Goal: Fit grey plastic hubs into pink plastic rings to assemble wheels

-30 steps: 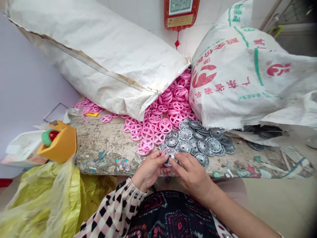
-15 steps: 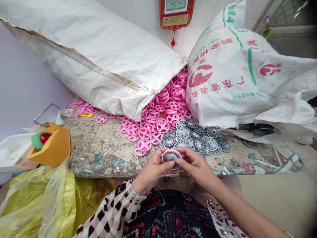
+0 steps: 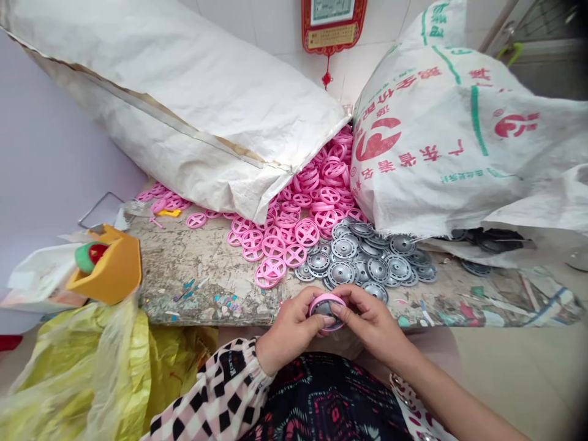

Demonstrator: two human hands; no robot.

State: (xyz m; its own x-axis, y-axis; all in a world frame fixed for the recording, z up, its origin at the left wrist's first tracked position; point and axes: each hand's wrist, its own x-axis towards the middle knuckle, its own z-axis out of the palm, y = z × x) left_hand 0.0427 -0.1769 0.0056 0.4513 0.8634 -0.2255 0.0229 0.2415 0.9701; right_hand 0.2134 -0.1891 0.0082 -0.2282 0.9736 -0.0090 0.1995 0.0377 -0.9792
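Observation:
A grey disc sits inside a pink ring [image 3: 327, 297], held in front of the table's near edge. My left hand [image 3: 294, 324] grips its left side, thumb across the grey face. On the right side, my right hand [image 3: 374, 318] pinches the same piece, its thumb also on the disc. Behind my hands lie a heap of pink spoked rings [image 3: 307, 233] and, to its right, a pile of grey discs [image 3: 342, 272]. Both piles spread out below the mouths of the sacks.
A large white sack [image 3: 206, 92] leans at the left, and a printed sack [image 3: 413, 141] stands at the right. An orange tape dispenser [image 3: 113, 269] sits at the worn table's [image 3: 184, 263] left end, above yellow plastic [image 3: 105, 361].
The view has shifted slightly left. The held piece is a little lower and more tilted, still between both hands.

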